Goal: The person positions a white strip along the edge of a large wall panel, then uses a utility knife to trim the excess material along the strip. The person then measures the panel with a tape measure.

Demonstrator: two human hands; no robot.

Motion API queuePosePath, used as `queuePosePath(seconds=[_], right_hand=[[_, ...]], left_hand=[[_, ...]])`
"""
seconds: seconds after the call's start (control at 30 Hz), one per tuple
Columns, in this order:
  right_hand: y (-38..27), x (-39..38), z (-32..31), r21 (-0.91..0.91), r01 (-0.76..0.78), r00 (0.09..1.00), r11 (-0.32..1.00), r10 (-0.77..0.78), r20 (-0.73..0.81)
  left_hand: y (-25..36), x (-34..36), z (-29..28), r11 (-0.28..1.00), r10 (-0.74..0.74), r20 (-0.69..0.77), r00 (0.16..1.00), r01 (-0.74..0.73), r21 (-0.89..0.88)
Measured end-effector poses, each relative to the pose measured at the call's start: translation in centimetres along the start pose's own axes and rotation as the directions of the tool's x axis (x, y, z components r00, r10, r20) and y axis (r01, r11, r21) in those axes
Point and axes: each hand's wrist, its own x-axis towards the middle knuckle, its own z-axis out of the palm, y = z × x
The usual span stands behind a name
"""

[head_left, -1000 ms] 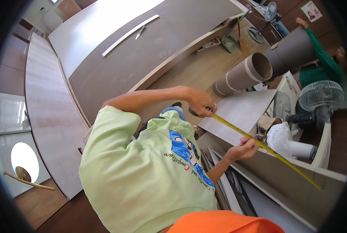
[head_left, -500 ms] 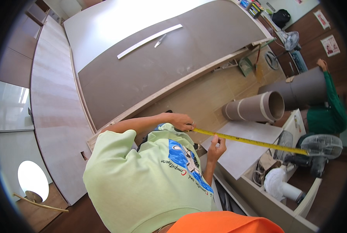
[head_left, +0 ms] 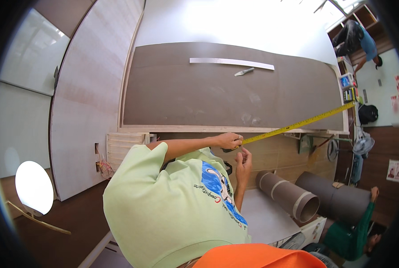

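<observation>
My left hand (head_left: 229,141) is closed around a tape measure, whose dark case shows just below the fingers. From it the yellow tape blade (head_left: 293,126) runs up and to the right, its end reaching the right edge of the bench. My right hand (head_left: 243,161) is just below the left one, fingers bent and partly apart, the fingertips close to the start of the blade. Whether they touch the blade I cannot tell. Beyond my hands a large brown-grey sheet (head_left: 177,96) lies on the bench, with a white strip (head_left: 231,63) and a small grey-handled knife-like tool (head_left: 244,72) on it.
Two brown rolls (head_left: 289,196) (head_left: 333,192) lie at the right, with a person in a green sleeve (head_left: 365,228) holding the farther one. A person in blue (head_left: 368,42) bends at the far right. A fan (head_left: 364,145) stands right; a tall pale panel (head_left: 90,89) rises left.
The view has turned toward the bench. The tape's free end has swung from the fan at the right up to the bench's right edge. My right hand has slid off the blade, nearer the left.
</observation>
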Motion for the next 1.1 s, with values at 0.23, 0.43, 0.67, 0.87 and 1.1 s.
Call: queuePosePath(seconds=[0.23,0.43,0.67,0.87,1.1], right_hand=[[0.0,7.8,2.7,0.161,-0.029,0.991,0.987,0.008,0.130],[3.5,13.2,5.1,0.171,-0.110,0.919,0.979,0.034,0.392],[-1.4,20.0,11.2,0.130,-0.315,0.719,0.940,0.147,0.679],[1.5,21.6,17.6,-0.121,-0.511,0.343,0.851,0.330,0.879],[6.7,15.7,25.9,-0.302,-0.281,0.281,0.911,0.379,0.882]], left_hand=[[-2.5,1.3,-1.6,0.987,-0.145,-0.284,0.948,0.121,-0.102],[-5.9,3.1,-3.4,0.979,-0.203,-0.555,0.807,0.169,-0.111],[-9.5,5.2,-7.7,0.929,-0.370,-0.777,0.510,0.191,-0.317],[-12.9,4.9,-18.9,0.865,-0.500,-0.809,0.309,0.132,-0.484],[-19.5,-0.7,-36.0,0.765,-0.628,-0.758,0.175,-0.037,-0.643]])
